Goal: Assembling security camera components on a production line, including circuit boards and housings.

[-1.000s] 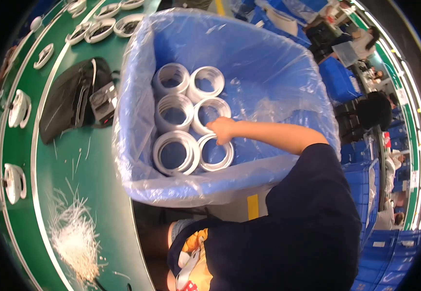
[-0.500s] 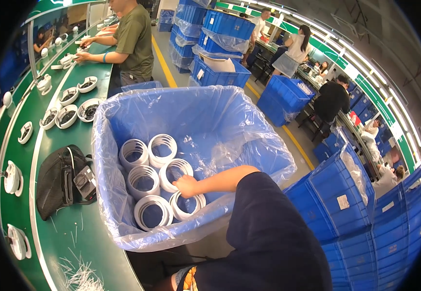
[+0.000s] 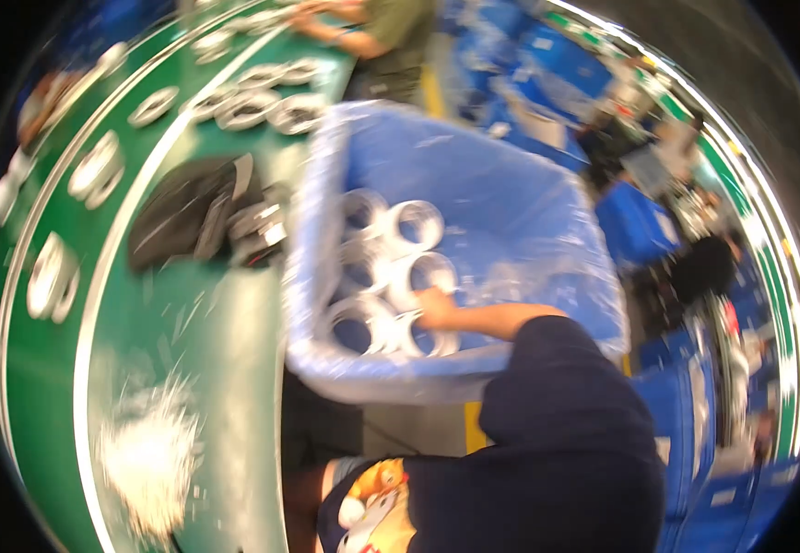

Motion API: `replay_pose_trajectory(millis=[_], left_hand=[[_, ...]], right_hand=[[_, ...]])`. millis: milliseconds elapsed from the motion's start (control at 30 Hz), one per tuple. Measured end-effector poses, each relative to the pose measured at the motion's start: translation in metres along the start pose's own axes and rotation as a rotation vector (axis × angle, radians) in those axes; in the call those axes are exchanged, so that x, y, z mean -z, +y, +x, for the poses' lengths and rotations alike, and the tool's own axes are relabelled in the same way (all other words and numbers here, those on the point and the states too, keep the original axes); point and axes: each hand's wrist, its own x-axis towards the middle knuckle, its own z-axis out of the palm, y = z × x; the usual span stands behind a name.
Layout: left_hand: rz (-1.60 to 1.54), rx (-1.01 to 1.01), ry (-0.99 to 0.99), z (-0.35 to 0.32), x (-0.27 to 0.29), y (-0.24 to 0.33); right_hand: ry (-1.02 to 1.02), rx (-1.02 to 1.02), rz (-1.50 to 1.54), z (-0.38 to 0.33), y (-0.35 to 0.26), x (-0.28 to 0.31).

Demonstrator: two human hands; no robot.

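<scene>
A blue crate [image 3: 511,184] lined with clear plastic holds several stacks of white rings [image 3: 414,228] on its left side. My right hand [image 3: 435,309] reaches in from the right, fingers curled and closed at the edge of a white ring [image 3: 426,334] in the near right stack. Blur smears the fingertips, and the ring seems to rest among the others. My left hand is out of the picture.
The green bench [image 3: 234,387] on the left bears a dark bag [image 3: 188,212], a pile of thin white strips [image 3: 151,461] and round white housings [image 3: 248,109]. A co-worker [image 3: 395,46] stands at its far end. Blue crates [image 3: 676,396] stand at the right.
The view has swung left and down, so the crate sits farther right and higher in the picture, now blurred. My right hand stays at the same near stacks of rings.
</scene>
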Motion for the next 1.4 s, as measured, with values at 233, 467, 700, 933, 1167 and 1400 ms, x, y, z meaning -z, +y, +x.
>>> replay_pose_trajectory(millis=[233,467,700,933,1167,1400], left_hand=[[0.136,0.211,0.012,-0.017,-0.015,-0.031],[0.159,0.314,-0.016,-0.063,-0.03,-0.083],[0.159,0.237,0.03,-0.034,-0.018,-0.049],[0.121,0.32,-0.014,-0.058,-0.027,-0.077],[0.038,0.375,-0.03,-0.058,-0.032,-0.078],[-0.027,0.401,-0.018,-0.053,-0.03,-0.071]], right_hand=[[-0.116,-0.05,-0.174,-0.005,-0.014,0.03],[-0.144,0.148,-0.487,-0.03,0.034,0.094],[0.54,0.087,-0.325,-0.063,0.035,0.198],[0.753,0.061,0.557,-0.103,-0.075,0.247],[0.033,0.676,2.115,-0.019,-0.294,0.212],[-0.428,0.666,2.683,0.101,-0.413,0.125]])
